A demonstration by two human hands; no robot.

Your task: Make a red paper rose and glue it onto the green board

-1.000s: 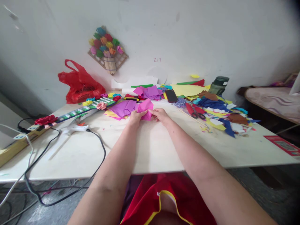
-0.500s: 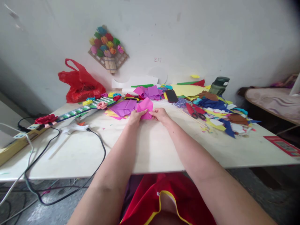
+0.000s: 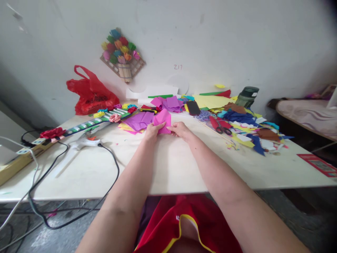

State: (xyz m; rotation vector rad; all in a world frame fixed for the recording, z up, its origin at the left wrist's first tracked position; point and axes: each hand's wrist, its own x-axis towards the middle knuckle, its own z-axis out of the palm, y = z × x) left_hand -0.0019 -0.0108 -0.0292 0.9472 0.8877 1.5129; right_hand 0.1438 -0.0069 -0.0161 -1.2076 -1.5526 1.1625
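Paper-strewn table [image 3: 168, 168], scissors [image 3: 220, 127]

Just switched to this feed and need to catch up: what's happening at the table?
A person seated at the table holds a pink paper piece with both hands: the left hand grips its left side and the right hand pinches its right edge. Purple paper sheets lie just behind it. Scissors and coloured scraps sit to the right, a glue gun to the left.

Soft even daylight; edges warped, corners darkened.
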